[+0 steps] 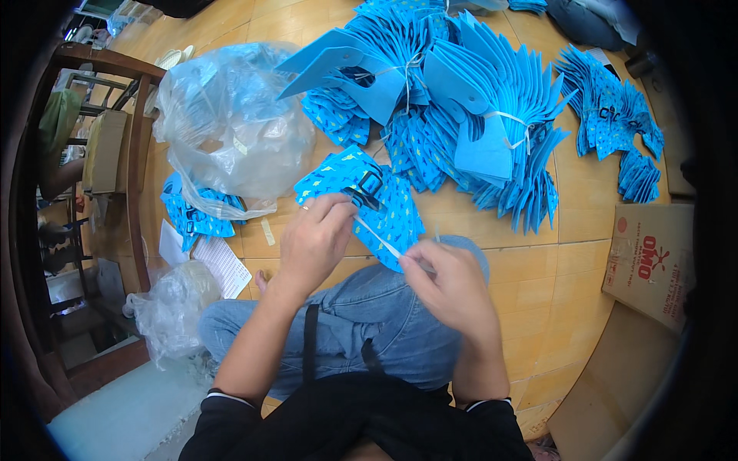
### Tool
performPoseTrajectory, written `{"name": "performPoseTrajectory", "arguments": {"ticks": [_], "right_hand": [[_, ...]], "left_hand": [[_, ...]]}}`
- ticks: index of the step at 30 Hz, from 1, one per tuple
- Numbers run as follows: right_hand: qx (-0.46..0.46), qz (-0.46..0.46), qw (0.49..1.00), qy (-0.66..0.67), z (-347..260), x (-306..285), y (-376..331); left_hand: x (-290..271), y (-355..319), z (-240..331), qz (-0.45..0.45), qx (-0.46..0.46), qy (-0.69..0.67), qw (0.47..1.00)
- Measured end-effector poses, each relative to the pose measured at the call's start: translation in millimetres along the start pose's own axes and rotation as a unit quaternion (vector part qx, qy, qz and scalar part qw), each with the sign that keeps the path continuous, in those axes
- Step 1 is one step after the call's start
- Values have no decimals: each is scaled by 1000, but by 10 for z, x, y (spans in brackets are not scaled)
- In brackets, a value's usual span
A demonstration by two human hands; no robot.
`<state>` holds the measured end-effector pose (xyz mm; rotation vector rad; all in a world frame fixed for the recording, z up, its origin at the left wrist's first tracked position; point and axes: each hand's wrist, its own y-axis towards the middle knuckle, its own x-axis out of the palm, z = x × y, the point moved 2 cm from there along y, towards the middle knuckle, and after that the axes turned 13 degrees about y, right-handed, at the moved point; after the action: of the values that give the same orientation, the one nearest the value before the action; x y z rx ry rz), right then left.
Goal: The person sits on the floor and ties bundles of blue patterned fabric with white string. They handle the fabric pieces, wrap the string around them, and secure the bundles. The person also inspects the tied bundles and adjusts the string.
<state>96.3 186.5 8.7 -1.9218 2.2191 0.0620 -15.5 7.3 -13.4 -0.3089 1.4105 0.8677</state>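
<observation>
A bundle of blue patterned fabric pieces (400, 207) lies against my lap, with a black plastic buckle (370, 183) near its top. Across the bundle runs a thin white tie string (378, 234), stretched between my two hands. My left hand (317, 240) is closed at the bundle's left edge, pinching the string's upper end beside the buckle. The fingertips of my right hand (446, 284) pinch the string's other end, low at the bundle's right edge. What lies under my left fingers is hidden.
Tied stacks of blue cut pieces (492, 100) spread ahead on the tiled floor. More patterned bundles (607, 115) lie far right, another (200, 211) at left. Clear plastic bags (238, 131) lie left, beside a wooden frame (142, 177). Cardboard boxes (649, 265) stand right.
</observation>
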Motion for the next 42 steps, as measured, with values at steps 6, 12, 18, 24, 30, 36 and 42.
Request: {"name": "performPoseTrajectory", "arguments": {"ticks": [6, 12, 18, 24, 30, 36, 42], "right_hand": [[85, 87, 992, 33, 284, -300, -291], [110, 114, 987, 32, 376, -429, -369], [104, 135, 984, 42, 388, -497, -402], [115, 156, 980, 34, 383, -595, -496], [109, 179, 977, 29, 389, -643, -538], [92, 187, 978, 28, 392, -653, -531], [50, 207, 976, 50, 410, -640, -475]], "left_hand": [[149, -39, -84, -28, 20, -51, 998], [162, 72, -102, -18, 50, -6, 999], [159, 169, -183, -14, 46, -18, 999], [235, 280, -134, -1, 83, -38, 996], [225, 307, -66, 9, 122, -14, 992], [260, 321, -65, 13, 125, -12, 992], [95, 348, 23, 32, 95, -66, 993]]}}
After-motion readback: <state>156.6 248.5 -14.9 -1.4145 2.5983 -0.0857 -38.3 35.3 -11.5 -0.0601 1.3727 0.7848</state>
